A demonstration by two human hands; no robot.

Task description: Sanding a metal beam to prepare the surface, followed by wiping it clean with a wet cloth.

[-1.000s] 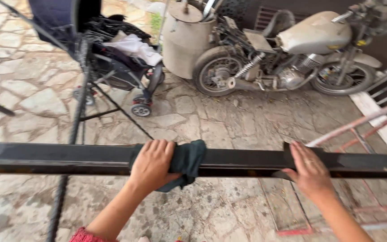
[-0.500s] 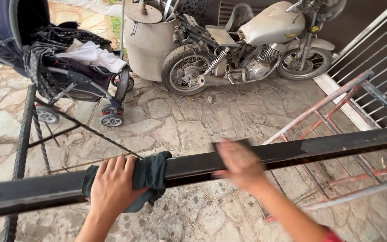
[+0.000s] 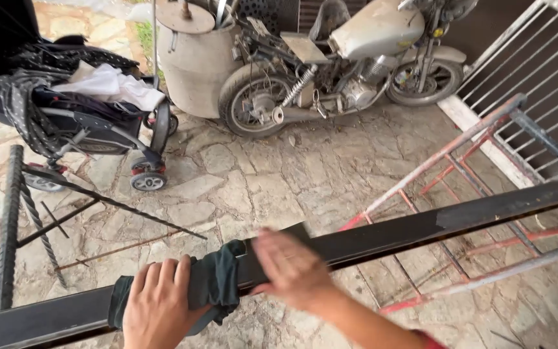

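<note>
You are looking down at a long, flat black metal bar (image 3: 382, 236) that crosses the view from lower left up to the right, above a floor of irregular grey paving stones (image 3: 259, 174). Your left hand (image 3: 159, 307) rests on a dark green cloth (image 3: 214, 281) draped over the bar near its lower left end, fingers together and curled over the cloth and bar. Your right hand (image 3: 290, 268) lies on the bar just beside the cloth; it is blurred, so you cannot tell how its fingers are set. Beyond the bar stand a dark baby stroller (image 3: 66, 110) at the left, a pale metal drum (image 3: 192, 55), an old grey motorcycle (image 3: 343, 58) and, at the right, a red-painted metal frame (image 3: 460, 187).
</note>
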